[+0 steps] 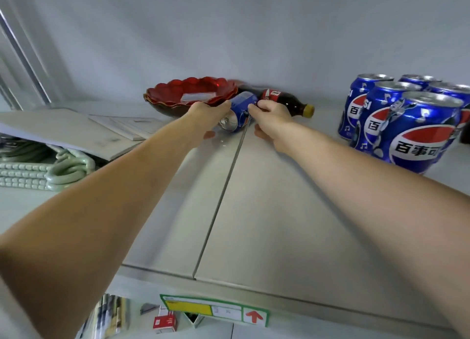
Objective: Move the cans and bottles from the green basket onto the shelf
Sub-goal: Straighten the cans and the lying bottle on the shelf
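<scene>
item: blue can (240, 115), lying on its side on the shelf (279, 198), long axis pointing toward me, lid nearest. my left hand (208, 112) and right hand (270, 115) grasp it from either side, equally near.

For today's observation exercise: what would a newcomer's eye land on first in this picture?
Probably the cluster of upright blue Pepsi cans at the shelf's right. Next, both arms reaching to the back of the grey shelf, where the left hand and right hand hold a tipped blue can. Behind it sit a red scalloped bowl and a lying cola bottle.
</scene>
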